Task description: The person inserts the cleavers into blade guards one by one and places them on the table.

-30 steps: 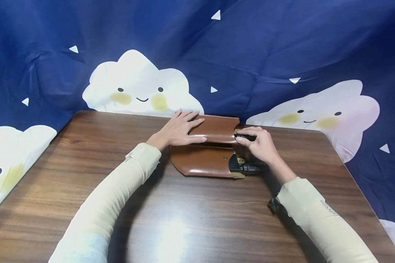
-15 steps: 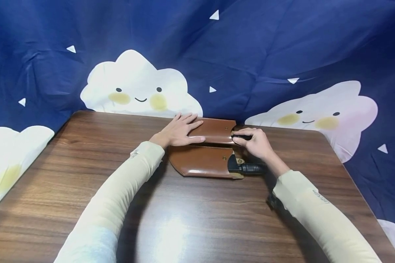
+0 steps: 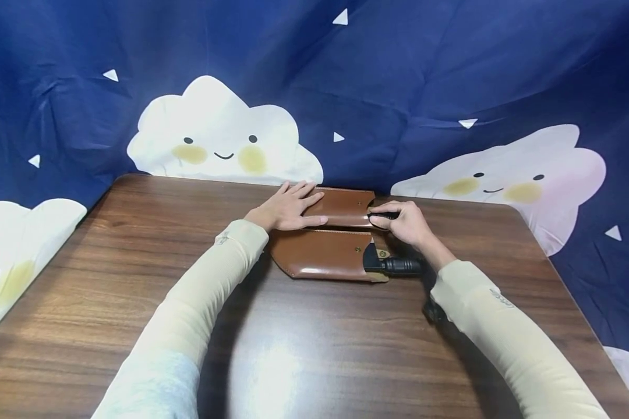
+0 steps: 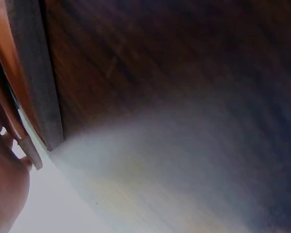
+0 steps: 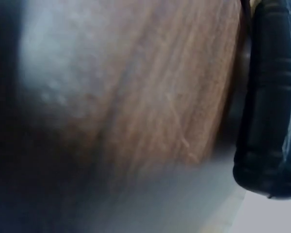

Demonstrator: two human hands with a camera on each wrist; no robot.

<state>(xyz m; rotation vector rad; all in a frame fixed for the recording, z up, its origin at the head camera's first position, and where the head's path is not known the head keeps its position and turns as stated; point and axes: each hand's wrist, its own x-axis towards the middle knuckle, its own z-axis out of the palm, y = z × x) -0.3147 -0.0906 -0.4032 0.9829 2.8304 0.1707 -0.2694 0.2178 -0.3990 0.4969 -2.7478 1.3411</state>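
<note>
Two glossy brown leather sheaths lie one behind the other at the table's back. My left hand (image 3: 287,208) rests with spread fingers on the left part of the far sheath (image 3: 340,208), hiding its left end. At that sheath's right opening, my right hand (image 3: 407,220) pinches a short black handle (image 3: 389,216); the rest of that tool is hidden inside. The near sheath (image 3: 322,256) has a brass stud and holds a black tool with a ribbed black handle (image 3: 402,266) sticking out rightward. In the right wrist view, a black handle (image 5: 271,97) fills the right edge.
The wood-grain table (image 3: 152,279) ends at a dark blue curtain (image 3: 377,75) with white clouds, just behind the far sheath. A small dark object (image 3: 433,311) sits under my right sleeve (image 3: 472,291).
Between one second and half a second ago, the far sheath shifted slightly left, my right hand moving with it. My right forearm has drawn a little left. My left hand still rests on the sheath.
</note>
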